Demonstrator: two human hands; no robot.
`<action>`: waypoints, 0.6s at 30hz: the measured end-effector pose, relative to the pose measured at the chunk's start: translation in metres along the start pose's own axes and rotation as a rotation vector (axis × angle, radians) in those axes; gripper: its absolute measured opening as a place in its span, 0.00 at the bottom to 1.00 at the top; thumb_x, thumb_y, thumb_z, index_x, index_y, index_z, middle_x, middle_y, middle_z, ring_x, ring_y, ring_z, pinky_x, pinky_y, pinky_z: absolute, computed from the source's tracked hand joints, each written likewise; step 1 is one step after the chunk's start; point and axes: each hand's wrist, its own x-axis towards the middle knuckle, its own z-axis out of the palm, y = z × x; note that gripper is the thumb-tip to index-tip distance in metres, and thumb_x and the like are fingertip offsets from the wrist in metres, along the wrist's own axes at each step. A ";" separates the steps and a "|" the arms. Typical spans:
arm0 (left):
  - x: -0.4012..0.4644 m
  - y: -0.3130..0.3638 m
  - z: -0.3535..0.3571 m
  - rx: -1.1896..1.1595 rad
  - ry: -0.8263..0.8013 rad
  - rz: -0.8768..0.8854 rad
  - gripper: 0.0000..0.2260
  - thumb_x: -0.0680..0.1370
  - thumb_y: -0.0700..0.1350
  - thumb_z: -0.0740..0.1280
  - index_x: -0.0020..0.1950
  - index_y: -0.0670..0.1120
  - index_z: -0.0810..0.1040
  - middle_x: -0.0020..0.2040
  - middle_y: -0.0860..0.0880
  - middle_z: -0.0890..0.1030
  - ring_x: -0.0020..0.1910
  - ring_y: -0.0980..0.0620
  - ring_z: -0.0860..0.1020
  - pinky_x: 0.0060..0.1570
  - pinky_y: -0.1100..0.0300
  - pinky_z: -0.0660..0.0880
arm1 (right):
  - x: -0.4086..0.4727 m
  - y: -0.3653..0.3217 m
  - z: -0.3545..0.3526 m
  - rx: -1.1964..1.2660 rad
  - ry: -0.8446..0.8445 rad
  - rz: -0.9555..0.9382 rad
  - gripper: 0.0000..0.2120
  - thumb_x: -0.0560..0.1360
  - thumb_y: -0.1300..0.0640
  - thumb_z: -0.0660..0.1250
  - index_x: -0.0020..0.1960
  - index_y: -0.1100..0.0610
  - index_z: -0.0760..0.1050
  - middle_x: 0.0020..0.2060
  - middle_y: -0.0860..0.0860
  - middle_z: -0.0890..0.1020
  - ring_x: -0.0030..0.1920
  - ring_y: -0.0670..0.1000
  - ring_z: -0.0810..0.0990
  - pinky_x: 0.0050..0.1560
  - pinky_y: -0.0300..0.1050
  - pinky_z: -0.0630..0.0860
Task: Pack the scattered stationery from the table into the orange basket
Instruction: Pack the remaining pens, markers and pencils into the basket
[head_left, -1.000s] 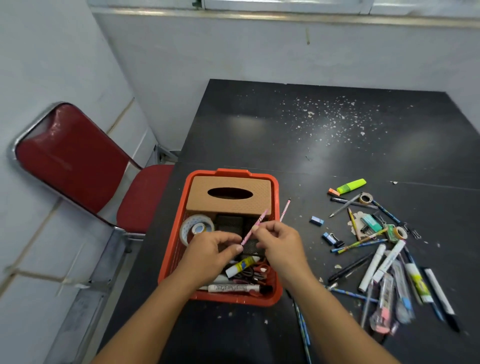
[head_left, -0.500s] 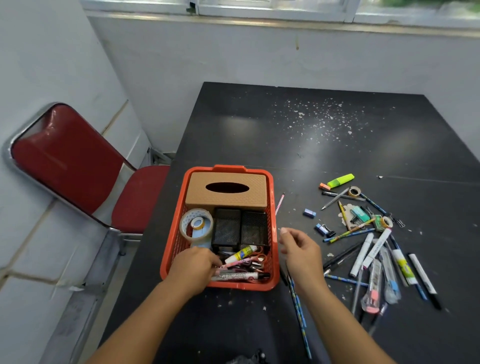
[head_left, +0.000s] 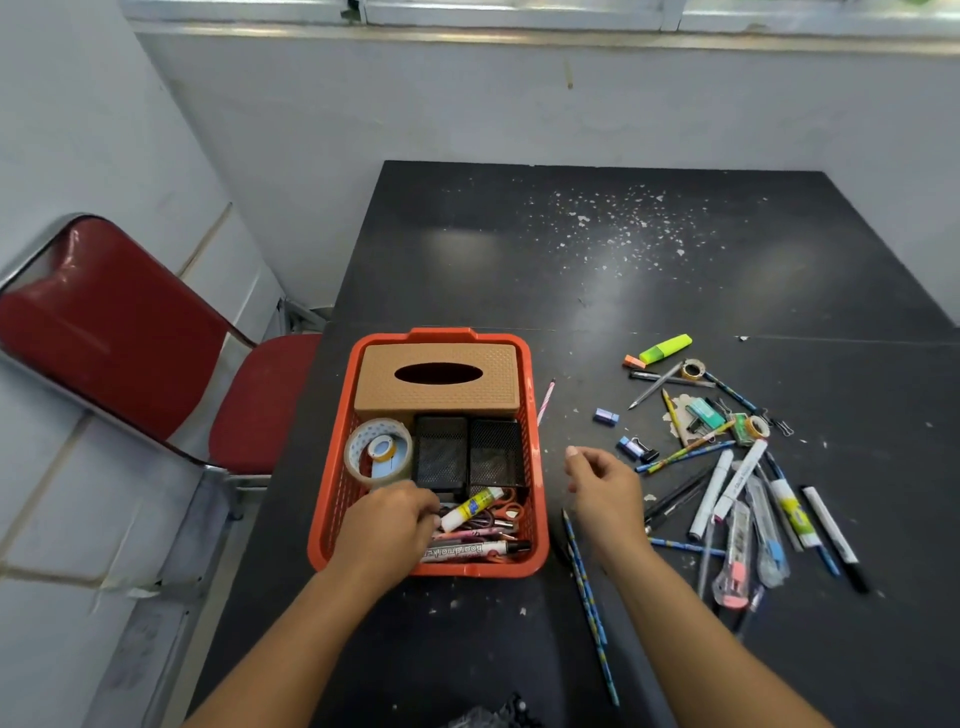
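The basket (head_left: 535, 519) sits at the worktop's (head_left: 467, 649) left edge, the left hand (head_left: 387, 525) curled inside it, maybe gripping something I cannot see, so the empty, loose right hand (head_left: 605, 491) should grab the nearest pencils (head_left: 589, 597) gently.

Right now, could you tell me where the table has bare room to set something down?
The far half of the table beyond the basket is bare except for white flecks. The near strip between the arms holds only a blue pencil. It is crowded right of the right hand, around the pen pile.
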 end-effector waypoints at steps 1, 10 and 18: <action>0.001 0.003 0.002 -0.043 0.059 0.011 0.07 0.77 0.49 0.68 0.53 0.52 0.83 0.46 0.58 0.79 0.45 0.57 0.76 0.42 0.61 0.73 | 0.006 0.001 0.000 -0.029 0.001 -0.002 0.08 0.77 0.51 0.67 0.44 0.53 0.81 0.36 0.52 0.82 0.36 0.48 0.77 0.40 0.48 0.76; 0.008 0.028 0.035 -0.003 0.233 0.079 0.20 0.75 0.54 0.69 0.65 0.48 0.77 0.61 0.50 0.74 0.64 0.49 0.70 0.61 0.53 0.70 | 0.076 0.001 0.027 -0.295 -0.012 0.039 0.09 0.75 0.53 0.70 0.53 0.55 0.82 0.47 0.50 0.84 0.49 0.50 0.81 0.55 0.48 0.77; 0.008 0.025 0.042 -0.004 0.137 0.012 0.20 0.78 0.55 0.64 0.69 0.49 0.74 0.71 0.49 0.70 0.75 0.49 0.61 0.72 0.51 0.61 | 0.121 -0.008 0.057 -0.548 -0.082 0.092 0.11 0.74 0.47 0.70 0.39 0.53 0.81 0.41 0.53 0.84 0.45 0.55 0.81 0.48 0.47 0.77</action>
